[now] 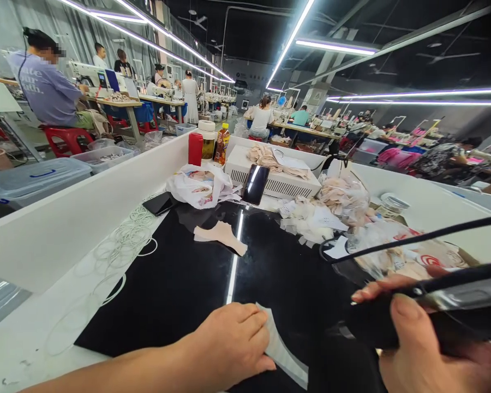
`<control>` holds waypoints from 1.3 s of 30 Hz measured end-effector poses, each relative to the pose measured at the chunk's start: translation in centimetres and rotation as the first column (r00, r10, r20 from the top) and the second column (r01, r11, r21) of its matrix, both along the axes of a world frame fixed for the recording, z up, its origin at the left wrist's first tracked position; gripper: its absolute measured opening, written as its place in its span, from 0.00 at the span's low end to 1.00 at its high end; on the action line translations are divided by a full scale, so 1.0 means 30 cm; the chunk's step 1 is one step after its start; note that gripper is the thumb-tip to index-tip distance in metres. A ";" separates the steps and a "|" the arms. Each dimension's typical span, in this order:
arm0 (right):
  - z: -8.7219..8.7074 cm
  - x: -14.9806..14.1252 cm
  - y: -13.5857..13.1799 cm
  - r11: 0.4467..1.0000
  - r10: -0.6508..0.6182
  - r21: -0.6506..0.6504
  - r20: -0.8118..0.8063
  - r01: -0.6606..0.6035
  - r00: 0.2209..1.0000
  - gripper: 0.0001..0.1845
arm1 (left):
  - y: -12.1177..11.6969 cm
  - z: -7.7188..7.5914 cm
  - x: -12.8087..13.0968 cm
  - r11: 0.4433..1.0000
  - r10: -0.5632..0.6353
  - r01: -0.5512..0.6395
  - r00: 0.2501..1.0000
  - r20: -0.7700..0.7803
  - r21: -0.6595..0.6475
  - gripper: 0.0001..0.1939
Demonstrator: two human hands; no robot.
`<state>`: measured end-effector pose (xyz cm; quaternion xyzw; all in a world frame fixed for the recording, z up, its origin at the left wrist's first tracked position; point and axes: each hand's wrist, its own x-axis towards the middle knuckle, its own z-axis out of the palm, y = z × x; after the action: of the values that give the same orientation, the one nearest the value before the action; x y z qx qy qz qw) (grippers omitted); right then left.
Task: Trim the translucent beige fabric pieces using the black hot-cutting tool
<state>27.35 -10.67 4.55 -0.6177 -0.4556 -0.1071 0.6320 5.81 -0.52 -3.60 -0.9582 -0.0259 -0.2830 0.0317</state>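
Observation:
My left hand (235, 341) rests on the glossy black panel (180, 305). Its fingers are closed over the upper end of a curved, pale grey-white fabric piece (284, 352). At the right, my right hand (417, 333) is wrapped round a dark corded hand tool (376, 319); its thumb lies along the side. The tool's kind is unclear and its working end blends into the black panel. Further back on the panel lies a beige cut fabric piece (221, 236), apart from both hands.
A black cord (413, 238) arches over at the right. Behind the panel stand a phone (256, 184), a white vented box (286, 188) and a white plastic bag (200, 185). Thin pale cord (125, 240) lies tangled at the left. Bagged fabric (343, 194) sits right.

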 end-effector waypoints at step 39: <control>-0.028 -0.196 0.190 0.904 0.410 0.299 -0.412 -0.305 0.813 0.20 | 0.005 0.025 -0.020 1.000 0.013 -0.014 0.999 -0.033 -0.011 0.19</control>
<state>21.47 -4.96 3.71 -0.4543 -0.3842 0.1161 0.7953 5.21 -0.36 -2.86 -0.9628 -0.0334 -0.2666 0.0287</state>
